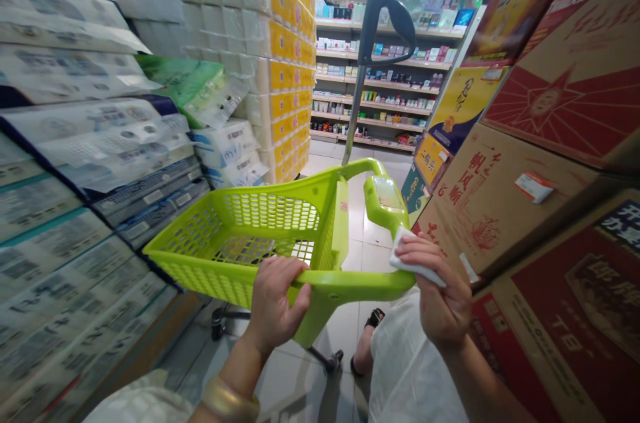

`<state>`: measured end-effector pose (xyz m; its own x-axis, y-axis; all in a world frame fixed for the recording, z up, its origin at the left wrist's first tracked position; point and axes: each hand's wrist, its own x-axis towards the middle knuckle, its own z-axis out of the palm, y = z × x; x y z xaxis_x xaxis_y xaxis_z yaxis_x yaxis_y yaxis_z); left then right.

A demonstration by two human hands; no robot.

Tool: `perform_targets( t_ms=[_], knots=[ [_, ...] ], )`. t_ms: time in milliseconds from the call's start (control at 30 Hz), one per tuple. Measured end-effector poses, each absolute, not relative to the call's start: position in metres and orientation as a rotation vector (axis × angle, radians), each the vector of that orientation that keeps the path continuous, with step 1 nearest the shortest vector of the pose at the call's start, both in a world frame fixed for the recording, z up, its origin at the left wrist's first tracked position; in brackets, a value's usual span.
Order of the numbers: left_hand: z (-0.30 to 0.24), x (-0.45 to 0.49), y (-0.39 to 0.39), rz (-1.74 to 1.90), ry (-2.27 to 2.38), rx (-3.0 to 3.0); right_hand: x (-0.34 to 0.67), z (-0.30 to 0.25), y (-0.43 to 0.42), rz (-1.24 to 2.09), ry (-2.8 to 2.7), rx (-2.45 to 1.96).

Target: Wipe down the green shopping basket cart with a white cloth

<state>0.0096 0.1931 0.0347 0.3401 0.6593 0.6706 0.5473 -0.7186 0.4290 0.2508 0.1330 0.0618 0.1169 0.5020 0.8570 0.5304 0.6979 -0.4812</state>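
1. The left hand (274, 300) is closed around the lime-green handle bar (350, 286) of a plastic shopping trolley (235, 236), its fingers curled over the top. A gold bangle (230, 400) sits on the wrist.
2. The right hand (439, 290) is curled and has hold of a folded white tissue (415, 260), which sticks out past the fingers and touches the base of the trolley's raised green arm (385, 200).
3. The trolley stands on the tiled floor (370, 250) directly in front of the person, between the two stacks. Its perforated basket is tilted in this view, and a grey pole (363, 90) with a black loop grip (387, 26) rises beyond it.
4. To the left, wrapped packs of toilet rolls (75, 143) are stacked high, just beside the basket.
5. To the right, printed cardboard cartons (530, 143) with red and yellow panels form a tall stack near the right hand. One carries a small white label (534, 186).
6. Well ahead stand shelves of boxed goods (385, 76). A sandalled foot (367, 343) and a white garment (413, 370) show below the hands.
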Motion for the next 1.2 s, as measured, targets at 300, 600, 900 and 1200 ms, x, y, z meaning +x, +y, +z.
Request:
perform_targets(
  t_ms=[300, 600, 900, 1200],
  knots=[
    [0.036, -0.002, 0.201, 1.307, 1.138, 2.362, 0.246, 0.066, 0.13, -0.001, -1.666, -0.863],
    [0.031, -0.011, 0.215, 1.35, 1.162, 2.319, 0.238, 0.066, 0.129, 0.102, -1.625, -0.853],
    [0.063, 0.0, 0.186, 1.479, 1.179, 2.204, 0.221, 0.068, 0.125, 0.081, -1.647, -0.887],
    [0.105, 0.047, 0.138, 1.091, 1.085, 2.428, 0.225, 0.068, 0.132, -0.009, -1.747, -0.89]
  ],
)
